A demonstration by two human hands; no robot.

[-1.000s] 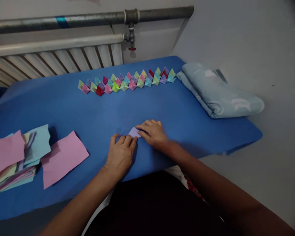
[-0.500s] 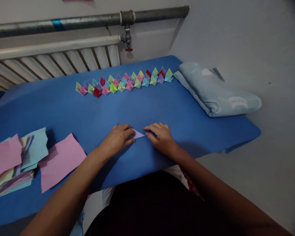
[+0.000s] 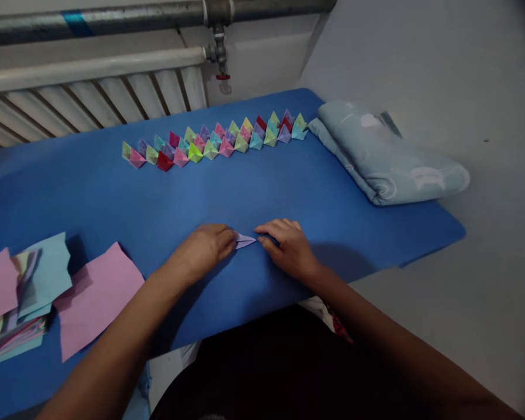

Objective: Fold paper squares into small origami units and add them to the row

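Note:
A small lilac folded paper (image 3: 244, 240) lies low over the blue tabletop, its pointed end to the right. A dark slit between its layers shows along its length. My left hand (image 3: 207, 246) pinches its left end between thumb and fingers, which hide that part. My right hand (image 3: 286, 245) rests at the pointed end, with the thumb tip at or against the point. Its fingers are curved, and a gap shows between them and the thumb. Farther back, rows of small folded paper pieces (image 3: 210, 150) in many colours stand close together.
The blue tabletop (image 3: 175, 195) reaches back to a white radiator (image 3: 126, 96) and a metal pipe (image 3: 135, 17). At the left lie a stack of coloured paper sheets (image 3: 48, 271) and a pink sheet (image 3: 102, 297). A folded grey-blue blanket (image 3: 389, 160) sits at the right by the wall.
The lilac paper, which showed as a flat triangle, now shows a slit between its layers. My left hand has shifted slightly left; my right hand is nearly still. The camera view has tilted down slightly.

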